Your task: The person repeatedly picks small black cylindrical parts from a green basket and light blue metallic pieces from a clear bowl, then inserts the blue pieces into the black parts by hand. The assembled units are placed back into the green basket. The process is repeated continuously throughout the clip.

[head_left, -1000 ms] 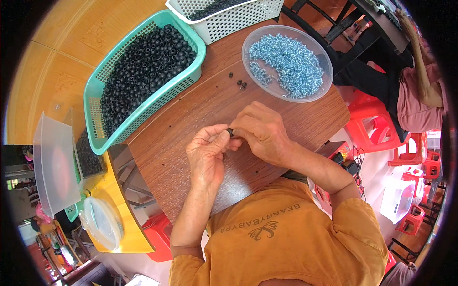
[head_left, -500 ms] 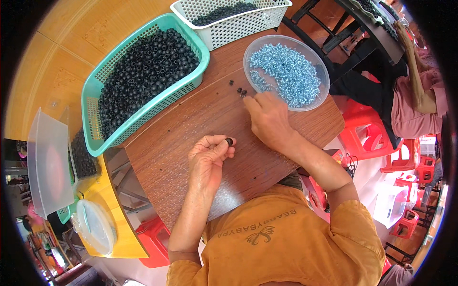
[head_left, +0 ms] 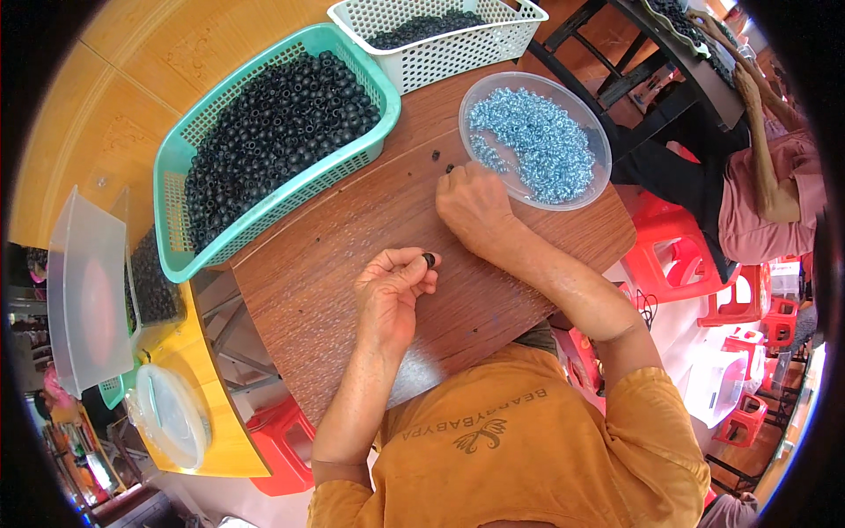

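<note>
On the brown wooden tabletop [head_left: 352, 264], my left hand [head_left: 392, 290] pinched a small black ring-shaped bead [head_left: 429, 260] while my right hand [head_left: 475, 207], fingers curled, pressed at loose black beads [head_left: 443, 161] beside the clear bowl of blue screws [head_left: 537, 141]; a steady pinch seemed wise.

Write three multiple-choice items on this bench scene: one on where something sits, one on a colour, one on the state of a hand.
1. Where is the right hand?
A. inside the teal basket
B. on the wooden table beside the clear bowl
C. on the yellow stand

2. What colour are the small parts in the clear bowl?
A. red
B. light blue
C. green

3. How is the left hand?
A. pinching a small black ring
B. flat and empty
C. gripping a lid

Answers:
1 B, it rests on the wooden table at the bowl's rim.
2 B, the heap of small parts is pale blue.
3 A, the small black ring sits at its fingertips.
</note>
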{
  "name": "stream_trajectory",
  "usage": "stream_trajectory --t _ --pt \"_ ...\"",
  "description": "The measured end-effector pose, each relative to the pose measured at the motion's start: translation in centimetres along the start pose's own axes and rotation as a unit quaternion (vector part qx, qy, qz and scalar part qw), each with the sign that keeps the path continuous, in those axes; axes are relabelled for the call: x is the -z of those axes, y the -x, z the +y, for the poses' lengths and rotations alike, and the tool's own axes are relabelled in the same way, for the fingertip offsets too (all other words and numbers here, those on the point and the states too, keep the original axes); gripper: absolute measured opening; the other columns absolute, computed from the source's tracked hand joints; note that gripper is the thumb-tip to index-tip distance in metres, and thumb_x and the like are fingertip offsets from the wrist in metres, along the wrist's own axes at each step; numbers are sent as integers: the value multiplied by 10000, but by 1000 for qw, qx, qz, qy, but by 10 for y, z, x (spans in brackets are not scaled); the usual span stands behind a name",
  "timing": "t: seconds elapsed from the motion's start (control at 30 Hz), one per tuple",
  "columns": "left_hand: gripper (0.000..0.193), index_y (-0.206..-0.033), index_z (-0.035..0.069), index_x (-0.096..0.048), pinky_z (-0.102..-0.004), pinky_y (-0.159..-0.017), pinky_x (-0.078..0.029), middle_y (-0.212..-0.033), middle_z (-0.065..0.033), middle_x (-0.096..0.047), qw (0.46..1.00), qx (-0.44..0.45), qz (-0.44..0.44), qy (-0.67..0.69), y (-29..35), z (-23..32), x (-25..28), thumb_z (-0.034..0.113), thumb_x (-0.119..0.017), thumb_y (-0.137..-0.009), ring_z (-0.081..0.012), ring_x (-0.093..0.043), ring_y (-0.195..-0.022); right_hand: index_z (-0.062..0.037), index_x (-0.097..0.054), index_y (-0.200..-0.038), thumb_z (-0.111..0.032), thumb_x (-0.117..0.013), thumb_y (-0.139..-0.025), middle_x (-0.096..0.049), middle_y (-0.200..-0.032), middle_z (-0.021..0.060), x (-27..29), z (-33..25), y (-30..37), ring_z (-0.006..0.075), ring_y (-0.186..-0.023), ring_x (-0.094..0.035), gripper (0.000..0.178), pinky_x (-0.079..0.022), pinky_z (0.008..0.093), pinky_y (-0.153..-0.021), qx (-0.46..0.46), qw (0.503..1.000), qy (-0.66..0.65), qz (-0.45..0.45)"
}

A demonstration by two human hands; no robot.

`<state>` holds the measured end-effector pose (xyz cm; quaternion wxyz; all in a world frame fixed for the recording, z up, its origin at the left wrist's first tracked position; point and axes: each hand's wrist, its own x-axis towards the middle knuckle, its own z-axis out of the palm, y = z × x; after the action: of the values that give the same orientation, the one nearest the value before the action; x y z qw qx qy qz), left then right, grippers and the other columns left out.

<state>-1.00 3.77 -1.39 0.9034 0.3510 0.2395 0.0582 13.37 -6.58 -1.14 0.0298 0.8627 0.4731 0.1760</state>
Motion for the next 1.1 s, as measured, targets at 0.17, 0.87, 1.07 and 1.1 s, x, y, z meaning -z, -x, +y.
stream_trajectory --t 0.17,0.87,1.07,1.1 --pt "74 -872 -14 -593 -271 -609 -495 -853 -168 -649 999 -1 -7 31 0 0 1 -20 -614 -801 -164 -617 -675 -30 -610 -656 -126 -640 -641 -609 -655 104 2 -3 13 239 -655 -589 102 -459 330 -552 -20 992 -105 70" --pt "65 -871 -37 -589 -296 -652 -496 -834 -134 -634 997 -73 -18 3 3 -6 -3 -46 -599 -807 -184 -604 -702 20 -647 -694 -145 -656 -765 -620 -623 55 56 -4 36 80 -519 -533 180 -376 204 -439 -236 568 -769 -172" --pt "73 -886 -30 -586 -307 -661 -503 -827 -128 -631 996 -81 -24 0 1 -10 2 -36 -596 -814 -184 -609 -704 32 -628 -672 -159 -656 -769 -607 -591 77 49 -13 36 119 -496 -544 217 -402 248 -443 -232 638 -722 -135" --pt "80 -893 -28 -583 -308 -662 -504 -827 -128 -630 997 -71 -22 11 0 -11 3 -33 -596 -815 -185 -611 -706 37 -623 -669 -160 -657 -769 -605 -584 88 50 -15 37 136 -486 -548 223 -409 263 -445 -232 672 -692 -123"
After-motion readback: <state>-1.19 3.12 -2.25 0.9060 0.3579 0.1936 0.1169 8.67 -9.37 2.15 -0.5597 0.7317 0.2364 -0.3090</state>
